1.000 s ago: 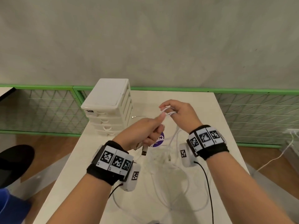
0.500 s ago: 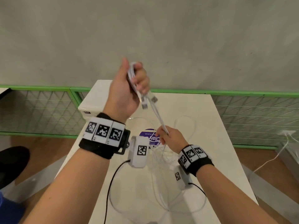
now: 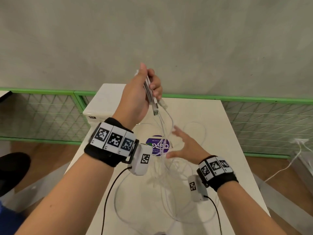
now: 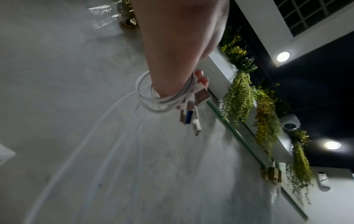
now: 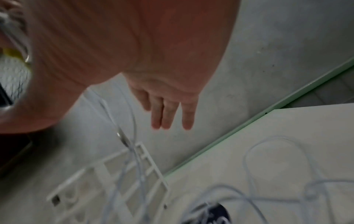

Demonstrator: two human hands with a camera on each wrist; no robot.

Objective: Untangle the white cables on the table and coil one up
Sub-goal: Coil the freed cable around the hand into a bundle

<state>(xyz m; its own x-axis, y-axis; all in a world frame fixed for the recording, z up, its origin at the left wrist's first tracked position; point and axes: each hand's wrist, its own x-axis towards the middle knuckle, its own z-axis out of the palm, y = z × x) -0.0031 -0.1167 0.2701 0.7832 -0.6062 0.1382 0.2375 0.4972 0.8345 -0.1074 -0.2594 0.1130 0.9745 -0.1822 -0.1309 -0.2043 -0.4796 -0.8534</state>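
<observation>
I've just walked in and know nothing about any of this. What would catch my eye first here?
Probably the left hand, raised high above the white table, gripping a bundle of white cables whose USB plugs dangle below its fingers. Their strands trail down into a loose tangle on the table, and the right hand reaches toward them with open, spread fingers. Both wrists wear black bands with black-and-white square markers.
</observation>
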